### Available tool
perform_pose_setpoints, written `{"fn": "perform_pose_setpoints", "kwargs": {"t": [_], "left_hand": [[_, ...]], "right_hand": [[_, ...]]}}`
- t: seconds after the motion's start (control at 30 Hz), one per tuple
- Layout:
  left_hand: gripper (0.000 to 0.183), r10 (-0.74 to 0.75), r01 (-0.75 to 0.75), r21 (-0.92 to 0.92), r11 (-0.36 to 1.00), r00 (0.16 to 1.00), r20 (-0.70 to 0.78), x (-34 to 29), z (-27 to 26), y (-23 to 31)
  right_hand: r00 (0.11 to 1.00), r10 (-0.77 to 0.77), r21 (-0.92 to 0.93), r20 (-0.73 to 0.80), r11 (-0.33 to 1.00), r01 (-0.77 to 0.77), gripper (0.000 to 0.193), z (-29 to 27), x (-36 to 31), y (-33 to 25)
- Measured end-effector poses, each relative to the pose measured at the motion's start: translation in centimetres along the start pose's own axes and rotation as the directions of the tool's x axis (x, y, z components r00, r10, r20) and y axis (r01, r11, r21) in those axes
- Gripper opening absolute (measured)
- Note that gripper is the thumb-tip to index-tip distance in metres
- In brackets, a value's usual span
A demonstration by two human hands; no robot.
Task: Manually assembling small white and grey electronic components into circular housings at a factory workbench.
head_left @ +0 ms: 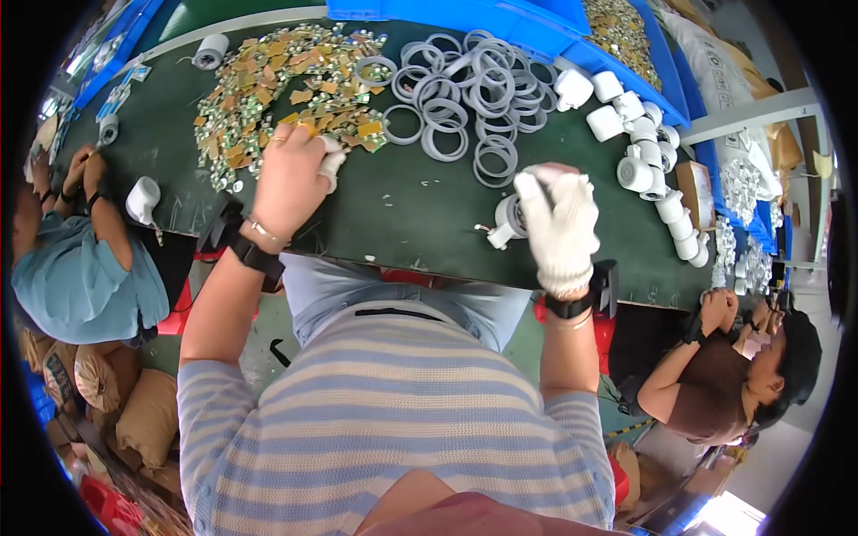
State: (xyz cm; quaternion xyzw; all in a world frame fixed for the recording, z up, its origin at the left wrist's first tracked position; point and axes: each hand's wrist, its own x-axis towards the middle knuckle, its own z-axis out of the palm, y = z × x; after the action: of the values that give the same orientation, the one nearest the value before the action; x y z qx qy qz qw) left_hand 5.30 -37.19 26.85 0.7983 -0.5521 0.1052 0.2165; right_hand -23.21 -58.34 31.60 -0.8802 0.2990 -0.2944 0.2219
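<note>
My left hand, mostly bare with white cloth at the thumb side, reaches to the near edge of a pile of small circuit boards. Its fingers are curled, and whatever lies in them is hidden. In a white glove, my right hand closes against the right side of a round white plastic housing near the front of the green table. The housing has a short neck pointing down-left, with a small bit at its end. Beyond the right hand lies a heap of grey plastic rings.
White housings stand in a cluster at the right, beside a small cardboard box. Single housings lie at the left. Blue bins line the back. Co-workers sit at both sides of the table.
</note>
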Motion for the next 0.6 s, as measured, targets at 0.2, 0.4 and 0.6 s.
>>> {"fn": "perform_pose_setpoints", "kwargs": {"t": [0.2, 0.4, 0.6], "left_hand": [[0.018, -0.317, 0.331, -0.784, 0.526, 0.931, 0.18, -2.0, -0.3, 3.4], [0.025, -0.141, 0.534, -0.84, 0.093, 0.842, 0.52, -2.6, -0.5, 7.5], [0.029, 0.022, 0.583, -0.809, -0.075, 0.812, 0.584, -2.9, 0.2, 9.9]], "right_hand": [[0.984, -0.131, -0.251, 0.12, 0.955, 0.158, 0.026, 0.8, -5.1, -1.9], [0.967, -0.253, -0.163, -0.02, 0.955, 0.246, 0.014, 2.1, -5.4, -0.6], [0.969, -0.17, 0.535, 0.181, 0.844, 0.048, 0.009, 1.1, -4.2, -2.8]]}}
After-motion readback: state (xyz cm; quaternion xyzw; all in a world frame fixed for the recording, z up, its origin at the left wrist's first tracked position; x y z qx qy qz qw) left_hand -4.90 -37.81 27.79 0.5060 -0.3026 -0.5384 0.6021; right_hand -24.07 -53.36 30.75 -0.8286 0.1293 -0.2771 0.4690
